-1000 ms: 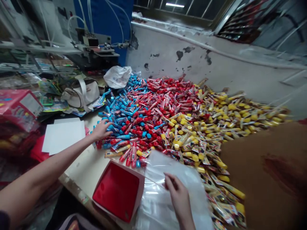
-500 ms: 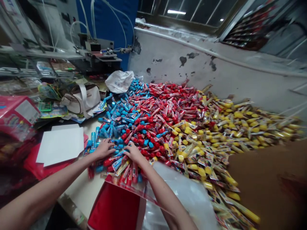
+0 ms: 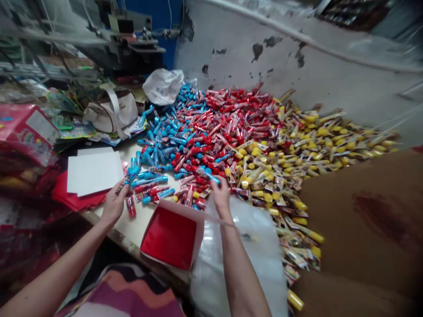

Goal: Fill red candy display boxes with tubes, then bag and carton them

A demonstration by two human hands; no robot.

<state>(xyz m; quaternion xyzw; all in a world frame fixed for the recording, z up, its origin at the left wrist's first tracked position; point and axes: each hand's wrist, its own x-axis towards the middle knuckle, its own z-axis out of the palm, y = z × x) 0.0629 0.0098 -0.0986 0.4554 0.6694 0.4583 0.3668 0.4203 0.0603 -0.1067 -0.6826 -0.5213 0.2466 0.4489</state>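
Left hand [image 3: 114, 204] clutching a few blue tubes [image 3: 129, 176], right hand [image 3: 220, 196] pinching one more blue tube [image 3: 211, 177] just above the red tray [image 3: 199, 233], and the huge pile [image 3: 241, 132] of red, blue and yellow tubes is mostly left!

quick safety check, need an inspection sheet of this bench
surface: pale table top, worn along its front edge
job's things: blue tube heap, red tube heap, yellow tube heap, red tray, clear plastic bag
clutter: white tote bag, white plastic bag, white paper sheets on red sheets
grips: left hand holding blue-capped tubes; right hand pinching a blue-capped tube
cables: thin white line above the machine
surroundings: chipped, stained wall, brown sheet, blue panel
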